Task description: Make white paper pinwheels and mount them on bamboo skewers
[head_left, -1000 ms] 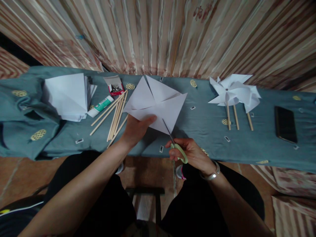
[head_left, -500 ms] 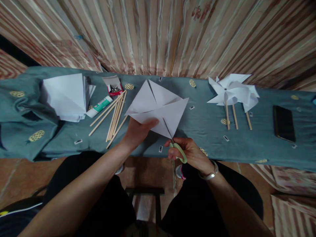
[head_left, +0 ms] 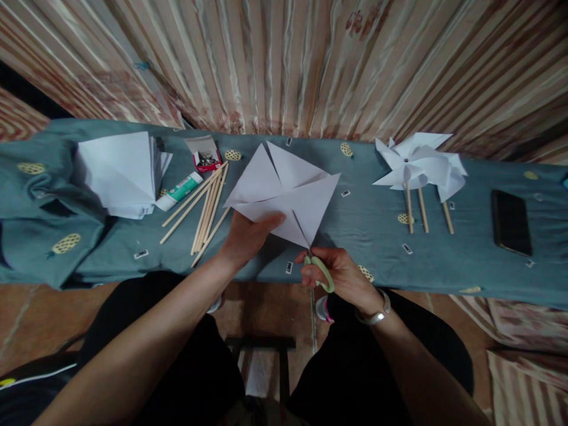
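A square sheet of white paper (head_left: 310, 204) is held over the cloth-covered table, with slits running from its corners toward the middle. My left hand (head_left: 251, 236) grips its near left edge, thumb on top and the other fingers hidden underneath. Light green-handled scissors (head_left: 326, 275) are in my right hand (head_left: 344, 272), my fingers through and around the handles. Their blades are at the paper's near corner, in line with the slit there; most of the blade length is hard to make out.
Left of the paper lie several wooden sticks (head_left: 208, 213), a green-and-white tube (head_left: 180, 191), an open red box (head_left: 207, 160) of small metal pieces and a paper stack (head_left: 118, 174). To the right are paper pinwheels (head_left: 419, 163) on sticks and a black phone (head_left: 511, 222). A striped curtain (head_left: 284, 65) hangs behind.
Almost nothing differs. The scissors and my right hand have shifted very slightly left, while the paper and my left hand stay nearly in place.
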Available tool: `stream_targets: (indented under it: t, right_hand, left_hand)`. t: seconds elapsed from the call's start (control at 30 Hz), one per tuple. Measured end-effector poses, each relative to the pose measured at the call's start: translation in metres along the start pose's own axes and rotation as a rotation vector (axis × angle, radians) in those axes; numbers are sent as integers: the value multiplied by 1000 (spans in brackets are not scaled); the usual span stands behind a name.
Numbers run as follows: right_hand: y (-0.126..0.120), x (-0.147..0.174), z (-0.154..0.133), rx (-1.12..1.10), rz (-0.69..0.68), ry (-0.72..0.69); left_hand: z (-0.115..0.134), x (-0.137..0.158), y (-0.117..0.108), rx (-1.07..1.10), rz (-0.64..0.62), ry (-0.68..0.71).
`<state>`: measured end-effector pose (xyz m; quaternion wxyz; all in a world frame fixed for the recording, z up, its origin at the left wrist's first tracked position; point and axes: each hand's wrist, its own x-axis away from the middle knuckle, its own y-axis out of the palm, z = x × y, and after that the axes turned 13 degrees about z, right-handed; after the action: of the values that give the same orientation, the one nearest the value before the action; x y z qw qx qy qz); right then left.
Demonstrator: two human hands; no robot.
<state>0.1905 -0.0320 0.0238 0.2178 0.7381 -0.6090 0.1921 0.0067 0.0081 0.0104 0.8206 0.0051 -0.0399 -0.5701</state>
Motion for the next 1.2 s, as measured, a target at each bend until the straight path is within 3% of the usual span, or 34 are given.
stream_targets:
  t: [0.63,1.2]
  right_hand:
    - [1,-1,0,-26,42,6]
    - [-2,-2,7,52,52,-101]
  left_hand:
    - [-2,6,4,36,-32,-37]
    - [-6,7,5,66,-53,-77]
